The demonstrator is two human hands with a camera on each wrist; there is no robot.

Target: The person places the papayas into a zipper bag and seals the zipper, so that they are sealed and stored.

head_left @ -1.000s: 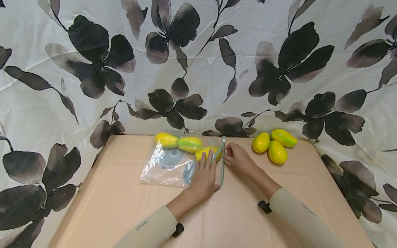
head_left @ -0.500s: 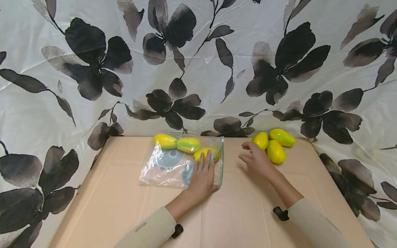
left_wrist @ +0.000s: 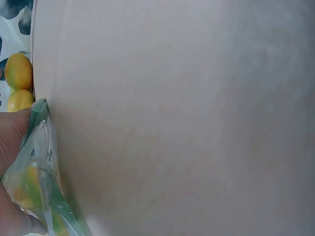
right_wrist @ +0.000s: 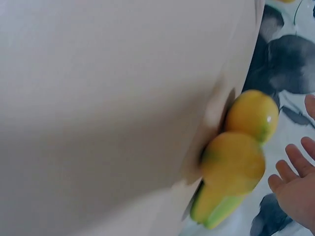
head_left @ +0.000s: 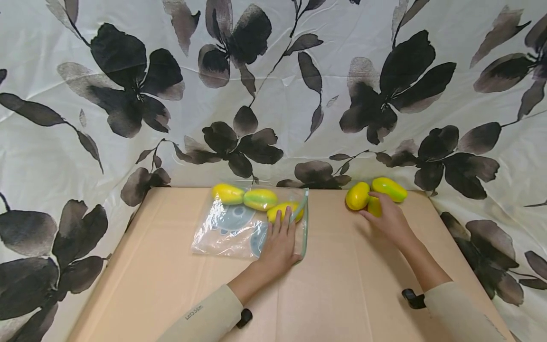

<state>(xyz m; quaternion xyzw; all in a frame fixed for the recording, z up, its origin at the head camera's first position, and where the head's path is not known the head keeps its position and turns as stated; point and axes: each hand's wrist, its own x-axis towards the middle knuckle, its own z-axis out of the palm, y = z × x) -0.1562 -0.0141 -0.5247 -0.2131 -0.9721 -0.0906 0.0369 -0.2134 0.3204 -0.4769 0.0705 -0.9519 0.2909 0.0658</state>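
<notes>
A transparent bag (head_left: 231, 242) with a green edge lies under the left hand (head_left: 277, 249), three yellow-green fruits (head_left: 260, 199) inside. Three similar loose fruits (head_left: 357, 196) lie together by the right hand (head_left: 390, 219).

In the head view your right hand (head_left: 391, 220) hides much of the nearest loose yellow fruit (head_left: 374, 207), with contact unclear; your left hand (head_left: 278, 243) covers part of the clear bag (head_left: 226, 242). The left wrist view cuts off that hand and the bag; the right wrist view crops your right hand; the lettering (head_left: 193, 312) on your left sleeve (head_left: 211, 316) is too small to read.
</notes>
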